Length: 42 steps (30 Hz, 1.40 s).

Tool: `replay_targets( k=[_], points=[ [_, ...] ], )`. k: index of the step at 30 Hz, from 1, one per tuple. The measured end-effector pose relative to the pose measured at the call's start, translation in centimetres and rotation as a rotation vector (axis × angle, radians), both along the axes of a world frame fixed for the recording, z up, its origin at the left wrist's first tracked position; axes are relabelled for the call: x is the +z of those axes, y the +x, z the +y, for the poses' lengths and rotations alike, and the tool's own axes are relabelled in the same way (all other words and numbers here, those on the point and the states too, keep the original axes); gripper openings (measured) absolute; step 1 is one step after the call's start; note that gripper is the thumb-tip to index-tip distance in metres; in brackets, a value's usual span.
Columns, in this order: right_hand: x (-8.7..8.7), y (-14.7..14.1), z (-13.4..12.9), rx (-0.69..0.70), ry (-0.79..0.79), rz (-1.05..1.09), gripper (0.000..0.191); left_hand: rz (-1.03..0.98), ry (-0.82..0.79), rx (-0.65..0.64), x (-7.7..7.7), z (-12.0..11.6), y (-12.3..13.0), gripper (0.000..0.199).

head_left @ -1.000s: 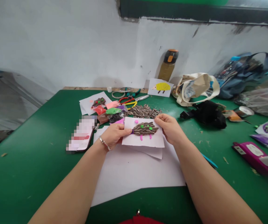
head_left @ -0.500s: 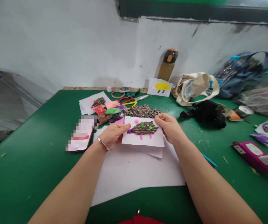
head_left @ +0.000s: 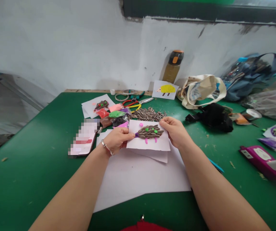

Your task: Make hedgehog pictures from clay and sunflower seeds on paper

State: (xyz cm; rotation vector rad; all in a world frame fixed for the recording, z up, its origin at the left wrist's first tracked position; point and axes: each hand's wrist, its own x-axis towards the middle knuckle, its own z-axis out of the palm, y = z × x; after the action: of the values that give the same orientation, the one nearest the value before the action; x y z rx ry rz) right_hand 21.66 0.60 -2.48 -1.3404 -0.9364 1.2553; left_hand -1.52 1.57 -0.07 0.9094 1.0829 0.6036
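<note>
Between both hands I hold a white paper card [head_left: 147,147] above larger white sheets [head_left: 138,176]. On it sits a hedgehog shape of sunflower seeds [head_left: 145,132] with a purple snout, green dots, two pink legs and a pink round spot above. My left hand [head_left: 116,140] grips the card's left edge, its thumb lying over the purple snout and hiding most of it. At the upper right corner, my right hand [head_left: 174,131] pinches the card between thumb and fingers.
Behind the card lie a seed pile [head_left: 149,114], bagged coloured clay [head_left: 117,114], scissors [head_left: 138,106] and another seed picture [head_left: 101,105]. A phone [head_left: 83,138] is at left. A hedgehog drawing [head_left: 164,89] leans near a bottle [head_left: 173,67]. Bags and a magenta device [head_left: 264,160] stand right.
My left thumb has slid right and now covers more of the purple snout. The card has shifted very slightly to the right; my right hand keeps its grip.
</note>
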Motion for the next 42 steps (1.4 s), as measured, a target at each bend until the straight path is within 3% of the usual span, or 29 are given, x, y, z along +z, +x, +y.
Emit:
replay_targets(
  k=[5, 11, 37, 42],
  points=[
    [0.2, -0.1, 0.0, 0.0, -0.003, 0.016, 0.023, -0.049, -0.019, 0.031, -0.1, 0.1, -0.1, 0.031],
    [0.2, -0.1, 0.0, 0.008, -0.01, 0.006, 0.024, -0.029, -0.017, -0.016, 0.4, 0.0, 0.1, 0.017],
    [0.3, -0.1, 0.0, -0.008, -0.015, 0.049, 0.023, -0.04, -0.02, -0.004, 0.8, 0.0, 0.0, 0.015],
    [0.4, -0.2, 0.0, -0.018, -0.017, 0.058, 0.023, -0.117, -0.03, -0.004, 1.0, 0.0, -0.4, 0.013]
  ],
)
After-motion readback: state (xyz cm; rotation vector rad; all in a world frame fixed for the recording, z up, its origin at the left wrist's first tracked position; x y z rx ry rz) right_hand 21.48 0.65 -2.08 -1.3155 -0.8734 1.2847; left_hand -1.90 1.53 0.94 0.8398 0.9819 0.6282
